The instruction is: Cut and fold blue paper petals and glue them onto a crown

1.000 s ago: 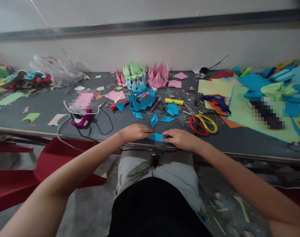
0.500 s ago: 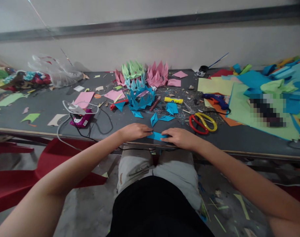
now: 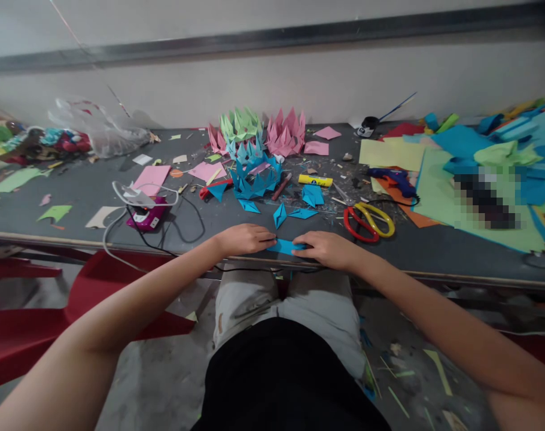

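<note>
A small folded strip of blue paper lies at the front edge of the table, between my two hands. My left hand has its fingers closed on the paper's left end. At the other end, my right hand pinches the paper, its fingertips over the right edge. Just beyond are folded blue paper pieces: a pointed one, a flat one and another. Behind them stands a blue paper crown of pointed folds.
Scissors with red and yellow handles lie right of my hands. A yellow glue tube, a blue glue gun and stacked coloured paper are farther right. A purple power socket with cables sits left. Pink and green crowns stand behind.
Both hands stay on the blue paper in almost the same place. The view has shifted very slightly; nothing else visibly differs.
</note>
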Demonstrator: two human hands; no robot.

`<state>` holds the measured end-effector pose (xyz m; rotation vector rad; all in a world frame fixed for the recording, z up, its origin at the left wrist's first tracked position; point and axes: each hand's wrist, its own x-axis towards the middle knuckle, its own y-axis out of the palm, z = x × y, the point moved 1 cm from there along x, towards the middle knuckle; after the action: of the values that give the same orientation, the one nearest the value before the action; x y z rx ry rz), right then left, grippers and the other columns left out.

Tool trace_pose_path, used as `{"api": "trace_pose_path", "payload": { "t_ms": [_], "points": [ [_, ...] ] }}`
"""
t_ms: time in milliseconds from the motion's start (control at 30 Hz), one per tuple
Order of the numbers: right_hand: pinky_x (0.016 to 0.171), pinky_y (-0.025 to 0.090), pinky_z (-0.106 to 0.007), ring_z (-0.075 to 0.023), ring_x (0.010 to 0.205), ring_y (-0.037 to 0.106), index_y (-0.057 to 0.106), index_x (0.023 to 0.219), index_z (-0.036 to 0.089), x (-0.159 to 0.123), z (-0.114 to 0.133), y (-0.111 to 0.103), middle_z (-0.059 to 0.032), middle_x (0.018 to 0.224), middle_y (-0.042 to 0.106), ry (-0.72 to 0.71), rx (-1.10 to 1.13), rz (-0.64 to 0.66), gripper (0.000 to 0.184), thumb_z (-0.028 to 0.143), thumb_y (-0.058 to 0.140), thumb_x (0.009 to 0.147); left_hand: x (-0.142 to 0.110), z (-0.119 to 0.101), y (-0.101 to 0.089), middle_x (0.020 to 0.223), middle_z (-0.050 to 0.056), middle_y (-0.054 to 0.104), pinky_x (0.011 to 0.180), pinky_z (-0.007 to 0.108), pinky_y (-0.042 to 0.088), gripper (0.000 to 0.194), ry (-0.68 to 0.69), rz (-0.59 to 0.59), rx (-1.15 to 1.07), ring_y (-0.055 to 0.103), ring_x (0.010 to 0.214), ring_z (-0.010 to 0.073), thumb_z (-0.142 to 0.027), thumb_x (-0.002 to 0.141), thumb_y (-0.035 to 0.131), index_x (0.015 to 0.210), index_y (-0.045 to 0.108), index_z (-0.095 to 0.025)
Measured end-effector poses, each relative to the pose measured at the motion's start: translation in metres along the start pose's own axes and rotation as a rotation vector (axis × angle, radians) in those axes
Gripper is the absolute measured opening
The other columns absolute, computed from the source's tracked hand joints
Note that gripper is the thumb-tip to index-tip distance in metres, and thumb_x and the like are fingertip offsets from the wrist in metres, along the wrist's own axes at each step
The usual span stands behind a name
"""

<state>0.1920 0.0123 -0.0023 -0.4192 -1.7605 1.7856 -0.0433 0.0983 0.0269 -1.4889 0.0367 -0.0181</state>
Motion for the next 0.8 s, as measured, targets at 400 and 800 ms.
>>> {"api": "trace_pose_path", "payload": {
  "t_ms": [400,800],
  "points": [
    [0.086,0.047,-0.037,-0.0209,0.104,0.055,0.066,0.104,0.02,0.007,0.004,-0.009,-0.0083,0.118,0.061,0.001,0.056,0.011,0.032,0.01,0.044,0.083,0.023,-0.045,-0.004,0.115,0.015,0.06,0.085,0.032,0.046,0.025,-0.272,0.094,0.068,0.058,0.1,0.0229,-0.016,0.086,0.043,0.101,0.061,-0.007],
    [0.084,0.04,-0.039,-0.024,0.106,0.052,0.066,0.094,0.015,0.015,0.022,-0.014,-0.0094,0.121,0.06,0.2,0.177,0.029,0.027,0.012,0.047,0.076,0.02,-0.056,0.0,0.125,0.014,0.054,0.09,0.033,0.043,0.041,-0.397,0.042,-0.036,0.052,0.11,0.023,-0.02,0.084,0.042,0.122,0.051,-0.005]
  ]
}}
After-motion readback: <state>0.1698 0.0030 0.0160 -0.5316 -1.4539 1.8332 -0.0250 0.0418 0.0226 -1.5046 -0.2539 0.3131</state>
